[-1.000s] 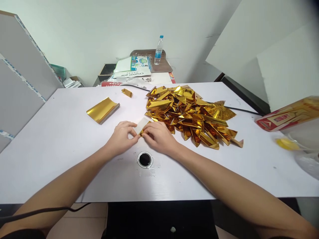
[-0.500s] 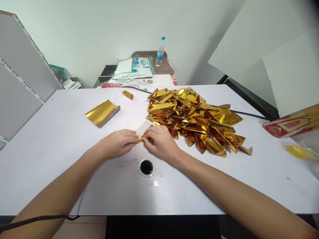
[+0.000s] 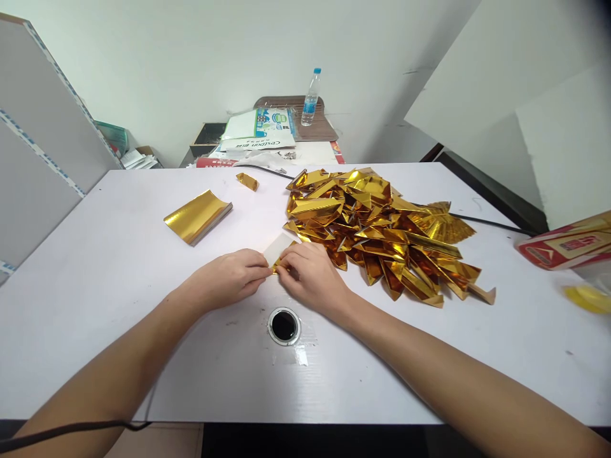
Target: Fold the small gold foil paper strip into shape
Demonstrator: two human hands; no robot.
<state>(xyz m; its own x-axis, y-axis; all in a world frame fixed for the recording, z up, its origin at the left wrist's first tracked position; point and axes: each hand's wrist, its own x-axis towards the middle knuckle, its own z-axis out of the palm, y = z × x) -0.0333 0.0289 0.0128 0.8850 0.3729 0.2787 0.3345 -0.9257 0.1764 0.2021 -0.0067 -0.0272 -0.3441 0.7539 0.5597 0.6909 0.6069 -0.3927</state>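
A small sheet of gold foil paper (image 3: 279, 250), its white back facing up, lies between my two hands with a strip of its gold side folded over. My left hand (image 3: 238, 275) pinches the near left corner. The fingers of my right hand (image 3: 310, 270) are closed on the folded gold edge and cover part of it. Just right of my right hand spreads a heap of folded gold paper pieces (image 3: 363, 222). A stack of gold foil sheets (image 3: 195, 217) rests to the left, curled at its edges, beyond my left hand.
One folded gold piece (image 3: 247, 182) lies alone near the far edge. A round cable hole (image 3: 284, 326) sits in the white table (image 3: 214, 375) in front of me. Red packaging (image 3: 568, 245) and a yellow item (image 3: 588, 298) are at the right. A water bottle (image 3: 312, 98) stands beyond the table.
The view has shifted slightly. Both hands remain at the foil paper, with almost the same grip; little else differs.
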